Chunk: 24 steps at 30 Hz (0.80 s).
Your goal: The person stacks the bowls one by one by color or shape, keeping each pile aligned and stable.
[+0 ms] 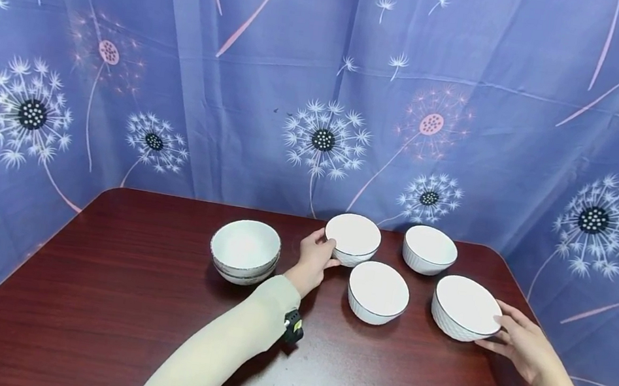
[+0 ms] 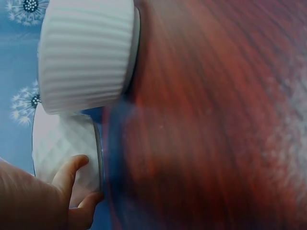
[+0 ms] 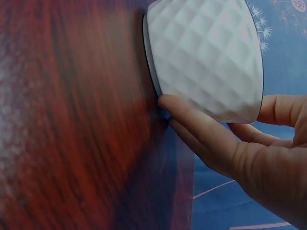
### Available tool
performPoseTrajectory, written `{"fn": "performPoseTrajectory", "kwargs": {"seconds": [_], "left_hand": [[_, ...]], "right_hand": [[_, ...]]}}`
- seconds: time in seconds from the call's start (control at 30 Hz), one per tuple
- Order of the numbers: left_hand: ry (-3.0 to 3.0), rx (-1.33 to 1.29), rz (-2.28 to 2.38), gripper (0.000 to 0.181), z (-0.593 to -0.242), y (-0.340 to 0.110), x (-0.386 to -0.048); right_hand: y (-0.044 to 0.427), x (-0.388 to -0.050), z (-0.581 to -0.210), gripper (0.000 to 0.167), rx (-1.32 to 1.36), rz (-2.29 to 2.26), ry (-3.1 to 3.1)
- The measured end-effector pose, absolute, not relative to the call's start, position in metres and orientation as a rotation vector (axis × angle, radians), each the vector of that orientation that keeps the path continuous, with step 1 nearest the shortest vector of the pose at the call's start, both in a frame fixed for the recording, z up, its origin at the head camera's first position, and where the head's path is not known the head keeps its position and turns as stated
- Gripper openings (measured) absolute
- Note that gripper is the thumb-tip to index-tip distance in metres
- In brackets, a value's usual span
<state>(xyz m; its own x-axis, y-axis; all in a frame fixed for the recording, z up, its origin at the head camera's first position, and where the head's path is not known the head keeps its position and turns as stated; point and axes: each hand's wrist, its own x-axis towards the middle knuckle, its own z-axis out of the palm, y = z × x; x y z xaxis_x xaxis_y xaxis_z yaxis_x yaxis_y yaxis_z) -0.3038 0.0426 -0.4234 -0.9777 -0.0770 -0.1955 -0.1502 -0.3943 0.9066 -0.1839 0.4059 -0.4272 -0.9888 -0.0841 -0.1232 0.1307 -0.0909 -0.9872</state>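
Observation:
My left hand (image 1: 314, 261) grips the side of a white bowl (image 1: 353, 235) at the back middle of the table; the left wrist view shows diamond facets on this bowl (image 2: 64, 139). At the right, my right hand (image 1: 522, 345) holds another white bowl (image 1: 465, 307) by its right side, thumb near the rim and fingers low against it. That bowl (image 3: 206, 57) also has a diamond-faceted wall in the right wrist view. Between the hands stands a ribbed white bowl (image 1: 378, 293), seen large above the left hand in the left wrist view.
Behind the right-hand bowl stands another ribbed white bowl (image 1: 429, 250). Left of my left hand, two pale speckled bowls (image 1: 245, 250) are stacked. The dark red wooden table (image 1: 93, 294) meets a blue dandelion-print curtain (image 1: 248, 118) at its back and sides.

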Motion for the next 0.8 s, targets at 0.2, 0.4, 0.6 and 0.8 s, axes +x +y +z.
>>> {"fn": "performPoseTrajectory", "kwargs": {"seconds": [0.2, 0.4, 0.6, 0.8], "left_hand": [[1.725, -0.315, 2.563, 0.055, -0.415, 0.037, -0.299], [1.775, -0.319, 2.549, 0.054, -0.411, 0.030, -0.294], [1.798, -0.318, 2.515, 0.053, -0.408, 0.023, -0.291], [1.815, -0.310, 2.491, 0.053, -0.407, 0.019, -0.286]], "right_hand": [[0.406, -0.184, -0.428, 0.032, 0.073, -2.197, 2.028], [0.406, -0.184, -0.428, 0.032, 0.069, -2.206, 2.020], [0.406, -0.184, -0.427, 0.032, 0.061, -2.195, 2.034], [0.406, -0.184, -0.426, 0.029, 0.067, -2.177, 2.042]]}}
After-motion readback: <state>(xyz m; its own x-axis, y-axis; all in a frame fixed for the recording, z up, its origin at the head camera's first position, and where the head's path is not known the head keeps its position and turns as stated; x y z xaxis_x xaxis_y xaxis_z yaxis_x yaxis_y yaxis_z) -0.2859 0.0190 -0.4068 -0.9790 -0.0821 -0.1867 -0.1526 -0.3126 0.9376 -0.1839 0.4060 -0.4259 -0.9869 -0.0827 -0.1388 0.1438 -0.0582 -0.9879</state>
